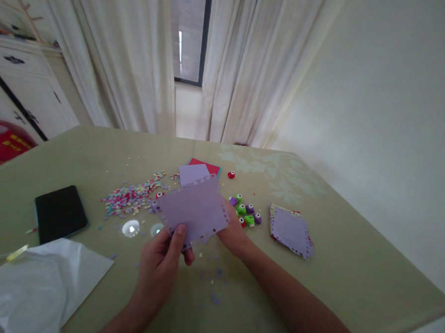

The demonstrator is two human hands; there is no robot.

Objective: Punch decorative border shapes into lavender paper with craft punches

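Note:
My left hand (164,259) is closed on the near edge of a purple sheet of paper (194,209), thumb on top. Small punched holes run along the sheet's edges. My right hand (234,231) reaches behind the sheet's right side, where the paper hides its fingers. Just beyond that hand sits a cluster of small green, purple and red pieces with eye-like white spots (249,219). A stack of hole-edged paper sheets (291,230), purple on top, lies to the right. Behind the held sheet are a plain purple sheet (193,174) and a red sheet (212,169).
Colourful paper bits (131,199) are heaped left of centre, with loose ones scattered nearer. A black tablet or phone (61,213) and a crumpled white sheet or bag (40,286) lie at left. One red eyed piece (231,175) stands farther back on the green-covered table (335,286).

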